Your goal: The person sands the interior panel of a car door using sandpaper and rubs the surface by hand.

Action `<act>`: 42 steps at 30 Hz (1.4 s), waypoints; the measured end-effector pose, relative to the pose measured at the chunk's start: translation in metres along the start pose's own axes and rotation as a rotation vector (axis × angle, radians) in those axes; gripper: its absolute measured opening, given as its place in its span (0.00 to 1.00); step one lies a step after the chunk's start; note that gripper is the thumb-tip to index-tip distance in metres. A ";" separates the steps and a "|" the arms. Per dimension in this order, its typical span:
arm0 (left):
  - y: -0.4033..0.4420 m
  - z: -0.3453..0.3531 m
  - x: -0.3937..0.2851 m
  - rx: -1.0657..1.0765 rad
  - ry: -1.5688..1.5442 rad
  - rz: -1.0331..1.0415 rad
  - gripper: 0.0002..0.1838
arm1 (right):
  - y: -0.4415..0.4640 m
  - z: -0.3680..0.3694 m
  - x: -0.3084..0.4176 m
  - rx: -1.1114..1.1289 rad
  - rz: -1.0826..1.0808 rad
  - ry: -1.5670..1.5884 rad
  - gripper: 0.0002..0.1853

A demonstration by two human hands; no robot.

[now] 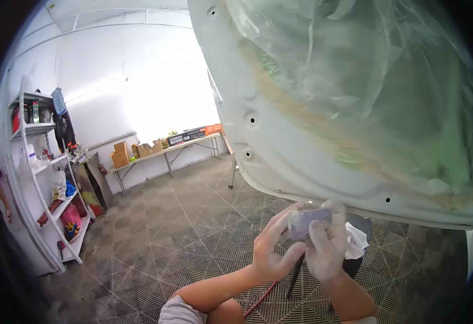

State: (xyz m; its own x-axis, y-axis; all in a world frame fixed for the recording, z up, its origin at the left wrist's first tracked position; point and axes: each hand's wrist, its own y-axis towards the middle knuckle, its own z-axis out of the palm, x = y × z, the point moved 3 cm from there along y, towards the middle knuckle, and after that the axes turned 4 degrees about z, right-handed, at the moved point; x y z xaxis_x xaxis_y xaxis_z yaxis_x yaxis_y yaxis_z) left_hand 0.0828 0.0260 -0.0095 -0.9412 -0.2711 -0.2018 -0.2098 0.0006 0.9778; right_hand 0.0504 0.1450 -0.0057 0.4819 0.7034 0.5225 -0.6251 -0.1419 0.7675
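A small piece of purple sandpaper point(303, 222), dusted with pale powder, is in front of me below the door's lower edge. Across its face presses the thumb of my right hand point(325, 251), whose fingers curl behind it. My left hand point(273, 243) holds the left end, fingers behind and thumb pointing toward the right hand. Whitish dust coats both hands. Just above them hangs a pale car door panel point(306, 175), its upper area covered by clear masking film point(376, 97) with greenish and tan patches along the border.
A white cloth point(356, 241) lies on a dark stand point(361, 222) right of my hands. Metal shelves point(46, 167) with supplies stand left. Against the back wall, a folding table point(161, 153) carries cardboard boxes point(120, 155) and a masking film box point(186, 138). A red hose point(260, 298) crosses the tiled floor.
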 end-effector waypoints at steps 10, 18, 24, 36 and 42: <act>-0.001 -0.037 0.008 -0.086 -0.276 -0.464 0.18 | 0.010 0.000 -0.025 -0.006 0.319 -0.102 0.06; 0.024 -0.034 -0.001 -0.163 0.083 0.039 0.16 | 0.001 0.041 -0.048 -0.130 0.277 0.089 0.08; 0.102 -0.052 0.007 -0.302 0.498 0.267 0.20 | 0.012 0.027 -0.021 -0.091 -0.431 -0.449 0.08; 0.145 -0.030 0.042 -0.244 0.976 0.652 0.23 | 0.017 -0.005 0.026 -0.070 -0.978 -0.827 0.11; 0.159 -0.045 0.046 -0.163 1.128 0.660 0.22 | 0.021 -0.018 0.020 -0.056 -0.983 -0.809 0.12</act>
State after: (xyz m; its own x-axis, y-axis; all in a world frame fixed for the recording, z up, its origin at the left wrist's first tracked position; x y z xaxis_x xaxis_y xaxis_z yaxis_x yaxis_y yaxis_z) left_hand 0.0183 -0.0301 0.1392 -0.1000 -0.9138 0.3937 0.3097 0.3474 0.8851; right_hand 0.0360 0.1685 0.0145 0.9778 -0.1310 -0.1634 0.1911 0.2389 0.9521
